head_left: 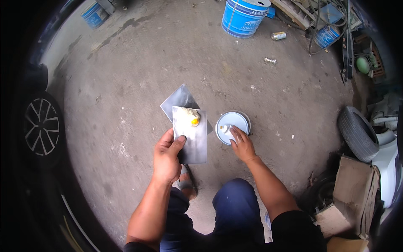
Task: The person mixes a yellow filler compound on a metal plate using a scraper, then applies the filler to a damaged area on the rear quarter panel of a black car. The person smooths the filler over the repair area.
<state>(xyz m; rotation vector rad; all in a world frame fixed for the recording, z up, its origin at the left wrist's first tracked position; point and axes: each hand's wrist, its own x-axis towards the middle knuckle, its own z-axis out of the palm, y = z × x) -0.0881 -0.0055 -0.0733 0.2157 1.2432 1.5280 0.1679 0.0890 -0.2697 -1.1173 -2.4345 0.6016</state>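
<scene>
Two flat rectangular metal plates are in my left hand (166,155), thumb over the front one (189,149), which carries a cream paste with a bright yellow dab (194,121) near its top. The rear plate (178,94) sits at an angle behind it. My right hand (243,145) has its fingers closed on a small white tube (228,131) with a nozzle, over the pale lid (226,115) of a round can that stands on the floor to the right of the plates.
Blue buckets (241,23) (94,17), a small spray can (278,36) and clutter with hoses (346,63) lie beyond. A car wheel (41,126) is at left; a loose tyre (354,134), white panel (384,172) and cardboard boxes (348,195) are at right, on concrete floor (138,75).
</scene>
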